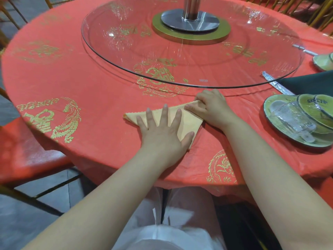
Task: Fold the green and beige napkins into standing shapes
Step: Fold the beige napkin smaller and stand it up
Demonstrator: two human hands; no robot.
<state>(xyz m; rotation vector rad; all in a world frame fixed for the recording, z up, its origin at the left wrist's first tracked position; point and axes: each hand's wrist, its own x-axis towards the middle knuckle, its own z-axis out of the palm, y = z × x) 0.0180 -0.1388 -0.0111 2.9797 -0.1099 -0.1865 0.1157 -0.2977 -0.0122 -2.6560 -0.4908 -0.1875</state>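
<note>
A beige napkin (pixel 189 121), folded into a flat triangle, lies on the red tablecloth near the table's front edge. My left hand (pixel 164 130) presses flat on its middle with the fingers spread. My right hand (pixel 210 107) pinches the napkin's far right corner, fingers curled round the fold. A dark green napkin (pixel 310 82) lies flat at the right edge of the table, partly cut off by the frame.
A large glass turntable (pixel 126 69) on a metal post fills the table's middle. At the right stand wrapped green place settings (pixel 299 123) and wrapped chopsticks (pixel 277 85). Chairs with red seats (pixel 27 156) stand at the left.
</note>
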